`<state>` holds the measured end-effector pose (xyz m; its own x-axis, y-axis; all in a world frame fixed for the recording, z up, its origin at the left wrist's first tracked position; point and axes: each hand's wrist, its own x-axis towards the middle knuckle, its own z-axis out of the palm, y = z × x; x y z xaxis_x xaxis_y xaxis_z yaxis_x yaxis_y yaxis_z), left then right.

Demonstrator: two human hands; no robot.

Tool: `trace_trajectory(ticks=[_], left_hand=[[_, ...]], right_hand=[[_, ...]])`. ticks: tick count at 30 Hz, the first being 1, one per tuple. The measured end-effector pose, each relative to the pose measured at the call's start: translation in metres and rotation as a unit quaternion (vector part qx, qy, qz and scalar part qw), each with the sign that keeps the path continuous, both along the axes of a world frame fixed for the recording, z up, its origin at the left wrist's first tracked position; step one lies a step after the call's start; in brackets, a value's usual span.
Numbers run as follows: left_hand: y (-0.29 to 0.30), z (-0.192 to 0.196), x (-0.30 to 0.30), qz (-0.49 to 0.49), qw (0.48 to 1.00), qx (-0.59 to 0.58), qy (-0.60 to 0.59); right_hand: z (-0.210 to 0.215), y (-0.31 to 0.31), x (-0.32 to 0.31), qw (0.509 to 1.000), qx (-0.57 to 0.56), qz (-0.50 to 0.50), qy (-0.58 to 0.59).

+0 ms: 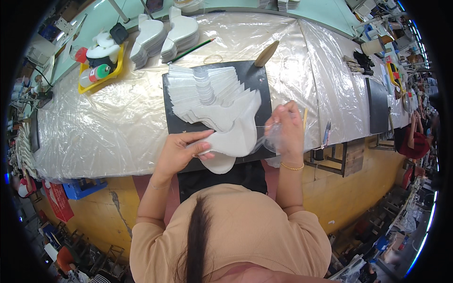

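Observation:
My left hand (181,150) pinches the near left end of a white, curved, flat cut piece (233,140) between thumb and fingers. Another white piece (219,163) shows under it, past the board's near edge. My right hand (290,125) is raised to the right of the piece, fingers curled together. Crumpled clear plastic film (272,137) hangs at those fingers and reaches toward the piece's right edge; it is partly blurred. Behind, a fanned stack of similar white pieces (207,89) lies on a black board (262,85).
A wooden tool (267,54) sits at the board's far right corner. Beyond lie a dark green pencil (192,51), a rubber band (212,59) and stacked white pieces (180,33). A yellow basket (121,59) holds bottles at left. A thin blade-like tool (326,133) lies right.

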<state>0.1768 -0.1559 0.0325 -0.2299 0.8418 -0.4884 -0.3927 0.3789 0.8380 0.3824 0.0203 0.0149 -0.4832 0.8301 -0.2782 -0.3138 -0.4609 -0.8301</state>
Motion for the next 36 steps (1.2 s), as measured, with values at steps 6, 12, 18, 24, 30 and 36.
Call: trace_trajectory(ticks=[6,12,18,24,30,36], left_hand=[[-0.012,-0.011,-0.006,-0.140,0.988,-0.061,-0.020],[-0.017,-0.035,-0.002,-0.169,0.960,-0.037,0.219],[-0.005,-0.029,-0.010,-0.106,0.773,0.010,0.626],[0.033,-0.046,-0.024,-0.037,0.714,0.072,0.695],[0.029,-0.041,-0.020,0.015,0.907,0.055,0.416],[0.022,-0.032,-0.023,0.102,0.993,0.048,-0.021]], right_hand=[[0.004,0.033,0.041,0.983,0.100,-0.137,-0.076],[0.021,0.056,0.078,0.937,0.161,-0.288,-0.117],[0.014,0.046,0.057,0.925,0.206,-0.244,-0.205],[0.002,0.002,0.003,0.970,0.154,0.025,-0.188],[-0.003,-0.034,-0.041,0.907,0.348,0.111,-0.210],[-0.001,-0.052,-0.063,0.862,0.442,0.111,-0.223]])
